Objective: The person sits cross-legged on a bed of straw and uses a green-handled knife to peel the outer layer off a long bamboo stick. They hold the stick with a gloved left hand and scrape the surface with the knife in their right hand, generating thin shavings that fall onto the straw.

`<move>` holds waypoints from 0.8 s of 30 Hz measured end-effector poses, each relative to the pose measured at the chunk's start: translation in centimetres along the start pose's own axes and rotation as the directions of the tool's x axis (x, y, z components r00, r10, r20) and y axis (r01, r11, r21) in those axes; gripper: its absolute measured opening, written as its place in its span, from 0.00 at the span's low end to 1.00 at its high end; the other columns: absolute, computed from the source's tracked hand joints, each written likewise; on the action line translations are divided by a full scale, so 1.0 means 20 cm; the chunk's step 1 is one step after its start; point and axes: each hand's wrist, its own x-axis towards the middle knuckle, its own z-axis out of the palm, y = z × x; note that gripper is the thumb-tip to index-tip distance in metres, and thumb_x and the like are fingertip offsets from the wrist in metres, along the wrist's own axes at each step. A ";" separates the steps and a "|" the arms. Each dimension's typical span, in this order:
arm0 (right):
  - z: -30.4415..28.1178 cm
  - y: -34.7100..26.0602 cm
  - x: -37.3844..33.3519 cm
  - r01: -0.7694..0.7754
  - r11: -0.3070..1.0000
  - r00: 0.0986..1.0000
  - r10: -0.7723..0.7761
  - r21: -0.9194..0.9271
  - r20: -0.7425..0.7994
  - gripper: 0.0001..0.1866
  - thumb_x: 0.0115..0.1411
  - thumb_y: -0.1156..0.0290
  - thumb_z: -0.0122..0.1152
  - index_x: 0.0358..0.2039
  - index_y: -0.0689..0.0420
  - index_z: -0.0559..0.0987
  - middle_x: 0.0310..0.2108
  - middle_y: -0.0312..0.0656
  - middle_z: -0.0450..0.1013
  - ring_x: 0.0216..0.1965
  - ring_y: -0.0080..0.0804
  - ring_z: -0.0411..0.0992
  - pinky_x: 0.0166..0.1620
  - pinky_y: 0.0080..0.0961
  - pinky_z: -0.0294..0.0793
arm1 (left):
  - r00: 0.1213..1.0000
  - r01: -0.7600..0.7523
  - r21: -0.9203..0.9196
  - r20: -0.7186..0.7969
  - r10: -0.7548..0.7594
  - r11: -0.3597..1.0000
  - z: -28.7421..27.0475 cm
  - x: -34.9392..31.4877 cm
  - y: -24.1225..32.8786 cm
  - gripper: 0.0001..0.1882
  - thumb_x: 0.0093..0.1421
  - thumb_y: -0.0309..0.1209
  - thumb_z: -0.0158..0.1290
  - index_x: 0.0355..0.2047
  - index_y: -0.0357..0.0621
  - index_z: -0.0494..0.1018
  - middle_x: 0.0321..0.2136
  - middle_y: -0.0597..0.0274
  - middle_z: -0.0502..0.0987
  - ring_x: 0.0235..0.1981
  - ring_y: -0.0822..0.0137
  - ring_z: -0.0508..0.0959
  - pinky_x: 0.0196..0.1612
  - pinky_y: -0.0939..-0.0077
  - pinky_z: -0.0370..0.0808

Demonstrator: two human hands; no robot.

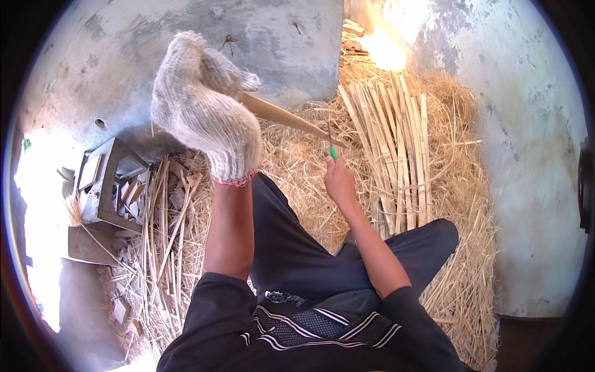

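Observation:
My left hand (203, 108), in a knitted off-white glove, is raised at the upper left with its fingers wrapped round a bamboo strip (282, 115). The strip slants down to the right, toward my other hand. My bare right hand (340, 181) grips a knife (333, 152) by its green handle. Its thin blade points away from me and crosses the strip near the far end; whether it cuts into the strip is too small to tell. The strip's near end is hidden by the glove.
A bundle of split bamboo strips (396, 142) lies at the right on a thick bed of shavings (455, 161). More long strips (162, 235) lie at the left beside a wooden stool-like frame (111, 186). Walls (533, 186) stand close around; bright light glares at the back.

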 end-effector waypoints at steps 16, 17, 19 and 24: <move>-0.06 -0.19 -0.02 0.135 0.987 0.991 -0.136 0.083 0.011 0.17 0.70 0.61 0.42 0.39 0.62 0.73 0.13 0.48 0.69 0.15 0.49 0.71 0.20 0.41 0.66 | 0.998 0.065 0.028 -0.022 -0.064 0.997 -0.04 0.01 0.05 0.20 0.58 0.30 0.49 0.11 0.54 0.56 0.09 0.74 0.55 0.09 0.78 0.53 0.14 0.80 0.51; -0.15 -0.33 -0.07 0.084 0.982 0.989 -0.103 0.167 0.105 0.17 0.70 0.60 0.42 0.39 0.62 0.73 0.13 0.48 0.69 0.15 0.49 0.71 0.20 0.41 0.66 | 0.997 0.076 0.004 0.002 -0.076 0.997 -0.04 0.01 0.05 0.20 0.58 0.31 0.49 0.11 0.54 0.56 0.09 0.74 0.55 0.09 0.77 0.53 0.13 0.80 0.51; -0.15 -0.40 -0.13 0.363 0.920 0.931 -0.363 0.149 -0.028 0.18 0.71 0.59 0.42 0.39 0.63 0.73 0.12 0.47 0.69 0.14 0.48 0.70 0.19 0.40 0.65 | 0.997 0.025 0.028 0.072 -0.026 0.999 -0.04 0.00 0.04 0.20 0.58 0.31 0.49 0.12 0.54 0.56 0.09 0.73 0.55 0.09 0.76 0.53 0.13 0.79 0.52; 0.08 0.04 0.01 0.080 0.992 0.983 -0.094 -0.094 -0.155 0.20 0.70 0.57 0.42 0.41 0.64 0.73 0.10 0.46 0.67 0.12 0.46 0.69 0.18 0.40 0.64 | 0.993 -0.023 0.030 0.117 0.020 0.999 -0.05 -0.01 0.03 0.19 0.58 0.32 0.49 0.12 0.54 0.56 0.09 0.72 0.55 0.09 0.75 0.54 0.13 0.77 0.55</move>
